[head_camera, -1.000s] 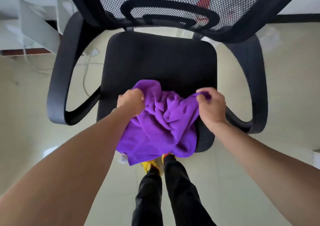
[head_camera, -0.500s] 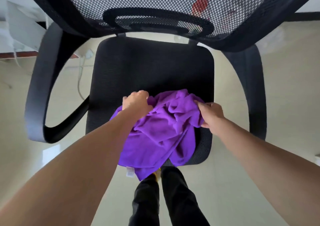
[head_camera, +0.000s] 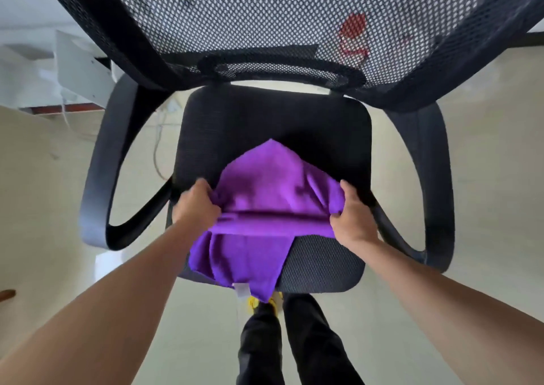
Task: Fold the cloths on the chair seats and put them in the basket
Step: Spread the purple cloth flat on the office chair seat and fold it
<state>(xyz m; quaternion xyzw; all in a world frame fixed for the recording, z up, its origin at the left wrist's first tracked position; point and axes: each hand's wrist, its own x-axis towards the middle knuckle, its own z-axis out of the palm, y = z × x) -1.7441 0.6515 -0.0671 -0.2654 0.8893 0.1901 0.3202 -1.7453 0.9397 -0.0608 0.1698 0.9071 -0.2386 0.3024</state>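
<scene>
- The purple cloth (head_camera: pixel 265 196) lies on the front half of the black chair seat (head_camera: pixel 265 110), nearer the front left corner than the front right.
- One pointed corner of the cloth reaches toward the middle of the seat. Its lower part hangs over the seat's front edge.
- A straight ridge of gathered fabric runs across the cloth from one hand to the other.
- The left hand (head_camera: pixel 195 208) grips the cloth's left side, its fingers curled into the fabric near the seat's left edge.
- The right hand (head_camera: pixel 351 216) grips the cloth's right side in the same way, thumb and fingers bunched round a fold, close to the seat's right edge.
- A small white tag (head_camera: pixel 243 290) sticks out of the hanging hem, just below the front edge.
- The mesh chair back (head_camera: pixel 279 16) fills the top of the view, and something red (head_camera: pixel 353 34) shows blurred through it.
- A black armrest (head_camera: pixel 100 178) curves beside each side edge of the seat.
- Legs in black trousers (head_camera: pixel 294 343) stand at the front edge, with a yellow shoe (head_camera: pixel 253 302) just under the hanging cloth.
- A pale floor (head_camera: pixel 59 193) surrounds the chair.
</scene>
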